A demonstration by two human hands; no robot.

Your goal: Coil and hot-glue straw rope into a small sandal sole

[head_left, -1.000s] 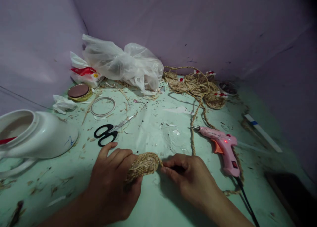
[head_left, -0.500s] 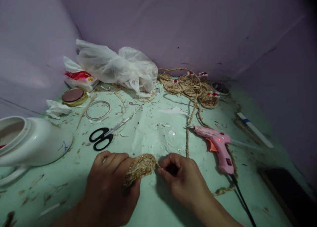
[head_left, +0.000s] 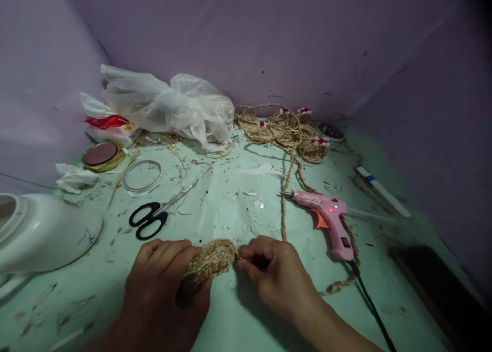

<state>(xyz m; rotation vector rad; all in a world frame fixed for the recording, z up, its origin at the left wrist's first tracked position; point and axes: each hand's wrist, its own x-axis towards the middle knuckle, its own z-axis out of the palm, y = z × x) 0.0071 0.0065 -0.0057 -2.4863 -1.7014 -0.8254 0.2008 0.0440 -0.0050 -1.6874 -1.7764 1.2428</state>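
Observation:
My left hand (head_left: 161, 285) is wrapped round a coiled disc of braided straw rope (head_left: 209, 262), held on edge just above the green table. My right hand (head_left: 274, 277) pinches the rope's end at the coil's right rim, fingers curled tight. A length of the same rope (head_left: 284, 213) runs from behind my right hand up the table to a loose pile of rope (head_left: 286, 131) at the back. A pink glue gun (head_left: 330, 221) with a red light on lies to the right of my right hand, nozzle pointing left.
Black-handled scissors (head_left: 151, 219) lie beyond my left hand. A white plastic jar (head_left: 42, 231) lies on its side at the left edge. A clear plastic bag (head_left: 169, 106), a round tin lid (head_left: 100, 154), a thin ring (head_left: 142, 175) and straw scraps litter the back.
The camera view has drifted right and down, so everything sits further left in frame. Both hands keep their grip on the coil, the right pinching closer to its rim.

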